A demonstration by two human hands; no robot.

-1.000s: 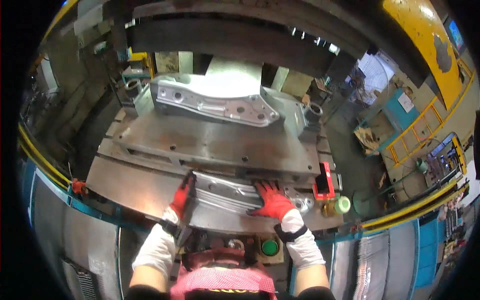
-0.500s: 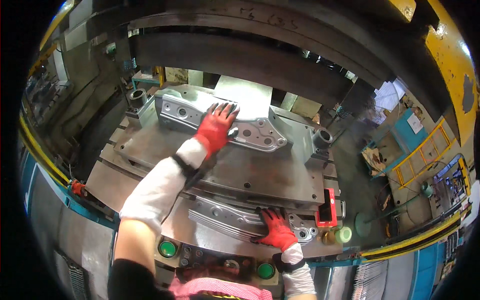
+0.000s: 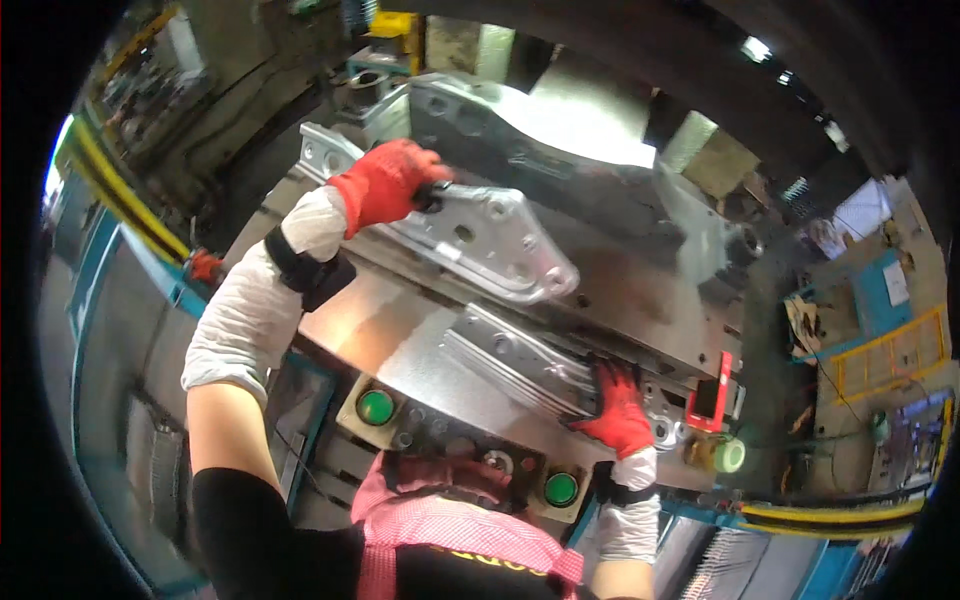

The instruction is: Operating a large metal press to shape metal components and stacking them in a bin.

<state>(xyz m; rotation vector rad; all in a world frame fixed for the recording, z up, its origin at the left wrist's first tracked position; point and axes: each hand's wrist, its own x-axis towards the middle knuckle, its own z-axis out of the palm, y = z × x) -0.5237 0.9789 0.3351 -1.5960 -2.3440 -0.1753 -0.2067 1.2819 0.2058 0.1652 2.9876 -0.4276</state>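
Note:
My left hand (image 3: pixel 395 183), in a red glove with dark fingertips, is closed on the upper edge of a stamped metal part (image 3: pixel 490 235). This long grey panel has round holes and a wide, angled right end; it is tilted and apart from the raised die block (image 3: pixel 570 170). My right hand (image 3: pixel 618 405), gloved alike, lies across a stack of similar stamped metal parts (image 3: pixel 520 358) at the front of the press bed. Its thumb is at the near edge and its fingers are at the far edge, closed about the top part.
Two green push buttons (image 3: pixel 375 407) flank the control panel (image 3: pixel 450 435) in front of me. A red-framed box (image 3: pixel 709 396) and a pale green-topped container (image 3: pixel 728 456) are right of the stack. Dark press beams (image 3: pixel 720 60) hang overhead; a guide post (image 3: pixel 742 245) stands at the right.
My left hand has lifted the metal part off the die block and brought it left and nearer. My right hand stays on the stack. The whole view has turned and shifted.

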